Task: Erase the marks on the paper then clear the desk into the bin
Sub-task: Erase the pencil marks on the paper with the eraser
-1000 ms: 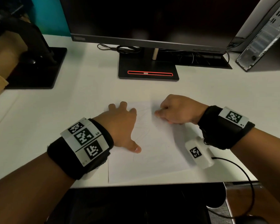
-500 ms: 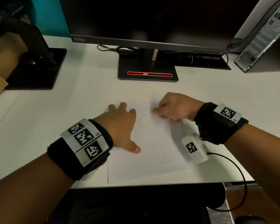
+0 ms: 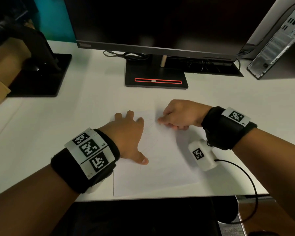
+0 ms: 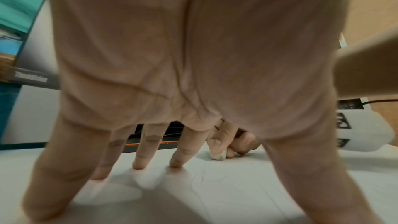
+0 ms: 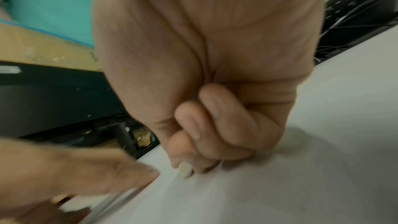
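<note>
The left hand (image 3: 126,137) is lying flat on the left part of the paper (image 3: 160,171), fingers (image 4: 178,152) spread straight and pinning the sheet to the white bench (image 3: 58,120), holding nothing. Just to its right, faint pencil marks (image 3: 150,142) are running down the sheet toward the near edge. Right of them, the right hand (image 3: 180,114) is pinching a small white eraser (image 4: 218,157) in curled fingers, pressing its tip onto the paper's far part; the remaining marks are lying nearer the person than the eraser.
</note>
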Demonstrator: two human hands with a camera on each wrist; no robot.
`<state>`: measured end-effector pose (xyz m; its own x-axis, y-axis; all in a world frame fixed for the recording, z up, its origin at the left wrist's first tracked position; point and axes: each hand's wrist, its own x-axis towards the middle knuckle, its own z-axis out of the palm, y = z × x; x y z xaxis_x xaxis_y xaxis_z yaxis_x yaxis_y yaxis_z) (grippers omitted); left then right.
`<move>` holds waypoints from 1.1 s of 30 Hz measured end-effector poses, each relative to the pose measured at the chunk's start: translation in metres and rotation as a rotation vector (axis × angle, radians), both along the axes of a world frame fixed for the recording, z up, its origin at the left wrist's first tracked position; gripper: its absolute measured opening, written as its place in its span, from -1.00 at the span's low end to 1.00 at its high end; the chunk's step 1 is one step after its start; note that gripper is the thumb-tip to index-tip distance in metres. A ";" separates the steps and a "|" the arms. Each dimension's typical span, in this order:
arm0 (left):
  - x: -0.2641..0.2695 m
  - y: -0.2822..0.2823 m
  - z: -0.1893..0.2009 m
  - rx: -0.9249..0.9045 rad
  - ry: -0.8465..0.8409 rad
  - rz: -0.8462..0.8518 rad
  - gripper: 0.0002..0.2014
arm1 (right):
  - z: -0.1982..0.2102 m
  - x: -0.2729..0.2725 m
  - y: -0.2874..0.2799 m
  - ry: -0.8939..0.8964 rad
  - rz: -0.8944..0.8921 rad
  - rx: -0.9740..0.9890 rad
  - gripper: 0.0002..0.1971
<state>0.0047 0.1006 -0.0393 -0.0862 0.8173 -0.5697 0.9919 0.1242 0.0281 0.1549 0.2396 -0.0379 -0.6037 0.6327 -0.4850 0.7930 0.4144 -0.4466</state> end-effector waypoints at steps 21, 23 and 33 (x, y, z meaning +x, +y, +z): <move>0.000 0.000 -0.001 -0.005 0.007 -0.007 0.21 | -0.002 -0.006 0.016 0.032 -0.080 0.119 -0.60; -0.001 -0.001 0.000 -0.003 0.003 -0.005 0.20 | -0.003 -0.008 0.012 0.014 -0.015 0.072 -0.59; 0.001 0.002 0.004 -0.013 -0.001 0.004 0.29 | -0.004 -0.005 0.015 0.080 -0.134 0.040 -0.66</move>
